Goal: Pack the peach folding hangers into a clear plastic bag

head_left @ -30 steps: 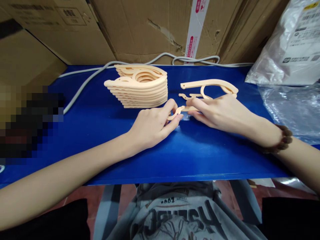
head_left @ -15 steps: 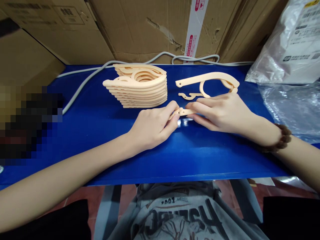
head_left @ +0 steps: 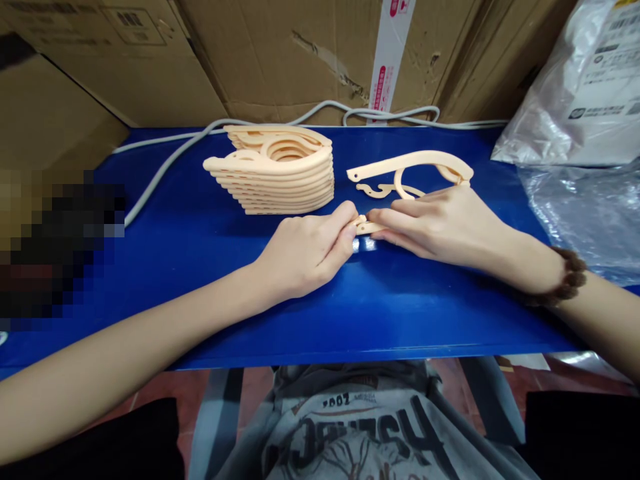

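Cream flat part (head_left: 367,229): located on the near side of the stack of cream hanger pieces (head_left: 280,177), just past its right end. Whether it bears on the blue tabletop (head_left: 300,327) cannot be determined. Its right portion is clamped between thumb and fingers of the right hand (head_left: 430,223). The left hand (head_left: 310,250) is pinched together on a small cream piece (head_left: 359,219), mostly hidden, whose end meets the flat part. Gripping both from their outer sides probably steadies them and leaves the meeting point visible. The stack is layered evenly, presumably to keep like pieces together. Right of the stack lie a curved hanger frame (head_left: 415,162) and a hook-shaped part (head_left: 375,191), seemingly kept within easy reach; contact between these two cannot be confirmed.

Pose: the left forearm enters from the left and crosses nearer the person than the stack, back of the hand uppermost. The right forearm enters from beyond the stack's right side, palm downward, fingers directed at the left fingertips.
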A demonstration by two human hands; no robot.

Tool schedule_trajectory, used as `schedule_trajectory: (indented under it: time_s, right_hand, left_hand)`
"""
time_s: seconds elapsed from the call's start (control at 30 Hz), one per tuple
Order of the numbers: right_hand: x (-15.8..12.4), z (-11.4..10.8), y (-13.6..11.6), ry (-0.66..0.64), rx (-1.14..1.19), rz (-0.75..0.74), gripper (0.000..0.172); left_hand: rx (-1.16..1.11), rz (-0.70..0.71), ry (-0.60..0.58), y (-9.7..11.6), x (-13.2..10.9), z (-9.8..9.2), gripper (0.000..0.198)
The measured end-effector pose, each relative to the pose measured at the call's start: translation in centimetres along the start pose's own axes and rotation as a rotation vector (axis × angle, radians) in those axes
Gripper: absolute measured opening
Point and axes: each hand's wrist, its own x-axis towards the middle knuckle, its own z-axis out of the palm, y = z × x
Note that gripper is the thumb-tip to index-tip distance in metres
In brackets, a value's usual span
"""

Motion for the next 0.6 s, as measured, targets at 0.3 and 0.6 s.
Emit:
schedule_trajectory:
  time_s: [0.3, 0.6]
  right_hand:
    - [-0.12, -0.47, -0.25, 0.004, -0.021, 0.017, 0.062]
    - [-0.06, -0.22, 0.17, -0.028, 0.014, 0.031, 0.054]
  left_hand:
    - [0.058, 0.052, -0.081, 0.06, 0.44, -0.67, 0.022]
    - [0.311, 0.009, -0.212, -0.06, 0.88, -0.8, 0.023]
